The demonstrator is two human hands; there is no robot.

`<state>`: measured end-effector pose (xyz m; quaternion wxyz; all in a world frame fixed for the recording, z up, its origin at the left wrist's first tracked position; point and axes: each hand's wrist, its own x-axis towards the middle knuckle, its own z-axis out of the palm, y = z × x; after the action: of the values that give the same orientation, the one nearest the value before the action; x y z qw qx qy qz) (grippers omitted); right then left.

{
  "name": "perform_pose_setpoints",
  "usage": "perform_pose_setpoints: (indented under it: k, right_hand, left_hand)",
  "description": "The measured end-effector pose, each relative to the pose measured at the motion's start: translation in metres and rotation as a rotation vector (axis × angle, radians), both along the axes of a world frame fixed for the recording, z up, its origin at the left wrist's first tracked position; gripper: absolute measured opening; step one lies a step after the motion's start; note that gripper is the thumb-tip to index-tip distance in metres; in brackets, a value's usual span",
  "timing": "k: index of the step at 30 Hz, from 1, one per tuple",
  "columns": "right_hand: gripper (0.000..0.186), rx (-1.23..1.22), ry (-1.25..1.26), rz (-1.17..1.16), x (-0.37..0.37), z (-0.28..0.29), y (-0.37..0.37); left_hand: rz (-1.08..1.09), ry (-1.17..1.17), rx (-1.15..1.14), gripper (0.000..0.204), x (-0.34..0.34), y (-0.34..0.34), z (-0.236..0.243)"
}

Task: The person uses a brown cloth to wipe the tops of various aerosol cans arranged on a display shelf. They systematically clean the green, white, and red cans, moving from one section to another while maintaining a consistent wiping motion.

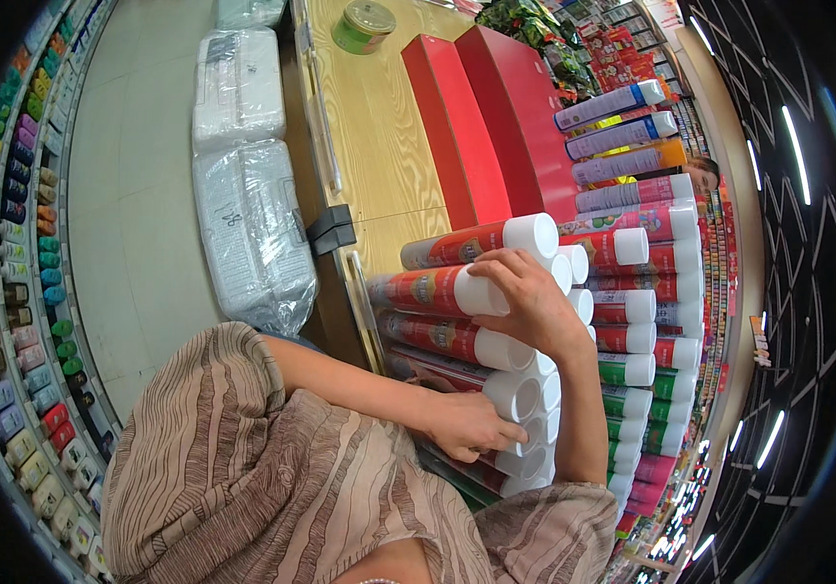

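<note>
My right hand (530, 302) is closed round the white cap of a red aerosol can (418, 290), thumb on one side and fingers on the other. This can lies among a close group of similar cans with white caps. Another red can (467, 243) is just beyond it, and a third (437, 333) is on its near side. Lower down, my left hand (467, 425) is bent over the white caps (512, 397), its fingers curled on a can there. The hand partly covers that can's body. My right forearm hides some of the caps behind it.
Cans with green labels (622, 401) and blue-purple spray cans (613, 105) stand in rows beyond. Red display steps (457, 127) and a green round tin (363, 27) rest on the wooden surface (369, 127). Plastic-wrapped packs (248, 224) lie beside it; shelves of bottles (19, 195) line the left.
</note>
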<state>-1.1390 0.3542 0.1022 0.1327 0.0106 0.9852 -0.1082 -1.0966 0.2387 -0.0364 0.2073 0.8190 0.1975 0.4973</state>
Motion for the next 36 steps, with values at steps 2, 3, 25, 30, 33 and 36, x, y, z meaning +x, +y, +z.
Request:
perform_pose_setpoints:
  k: [2,3,25,30,33,36]
  right_hand:
    - [0.056,0.01,-0.018,0.02,0.001,0.004,0.001]
    - [0.057,0.014,-0.026,0.031,0.002,0.005,0.001]
    - [0.051,-0.224,0.152,-0.183,-0.002,0.016,0.015]
    - [0.066,0.369,0.219,-0.227,-0.011,0.012,0.064]
    - [0.069,0.213,-0.034,-0.355,-0.01,0.009,0.072]
    - [0.066,0.202,-0.002,-0.362,-0.015,0.003,0.076]
  left_hand:
    - [-0.002,0.005,0.002,0.024,0.001,0.002,-0.002]
    - [-0.002,0.008,0.002,0.025,0.002,0.003,-0.003]
    - [-0.035,-0.377,-0.112,0.029,-0.091,-0.033,0.029]
    - [0.245,-0.601,-0.574,0.026,-0.183,-0.071,0.013]
    - [0.526,-0.755,-0.67,0.023,-0.206,-0.086,-0.021]
    - [0.731,-0.637,-0.664,0.021,-0.218,-0.097,-0.037]
